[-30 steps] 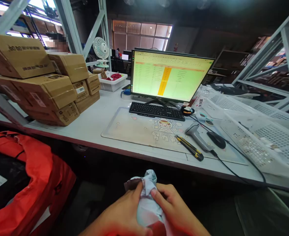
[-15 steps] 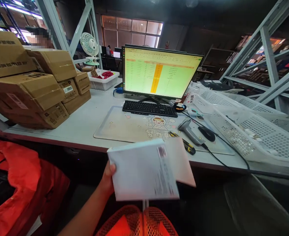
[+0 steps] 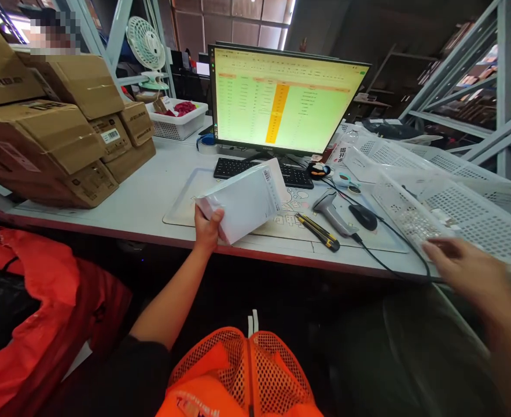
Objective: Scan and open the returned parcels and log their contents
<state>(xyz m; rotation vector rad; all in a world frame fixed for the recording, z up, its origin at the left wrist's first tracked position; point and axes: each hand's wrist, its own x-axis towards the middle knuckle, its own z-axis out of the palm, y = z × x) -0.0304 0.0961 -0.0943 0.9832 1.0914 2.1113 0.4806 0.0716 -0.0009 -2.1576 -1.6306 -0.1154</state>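
Note:
My left hand [image 3: 207, 230] is closed on the lower left corner of a white parcel [image 3: 246, 202]. The parcel is tilted above the desk mat and covers part of the black keyboard [image 3: 233, 168]. A printed label with a barcode shows along its right side. Behind its upper right edge sticks out a pale flat piece. On the far right, my right hand [image 3: 467, 266] is by the front edge of a white perforated basket [image 3: 467, 217]. Motion smears its fingers, and nothing can be made out in them.
A yellow-and-black utility knife [image 3: 318, 231], a barcode scanner [image 3: 335, 214] and a mouse [image 3: 363, 217] lie right of the parcel. The monitor [image 3: 281, 98] stands behind. Cardboard boxes [image 3: 42, 139] are stacked at left, above a red bag [image 3: 55, 289]. Cables cross the desk's right side.
The white parcel has moved up and forward over the desk mat and tilted, still in my left hand. My right hand has come into view at the right. The utility knife is now uncovered.

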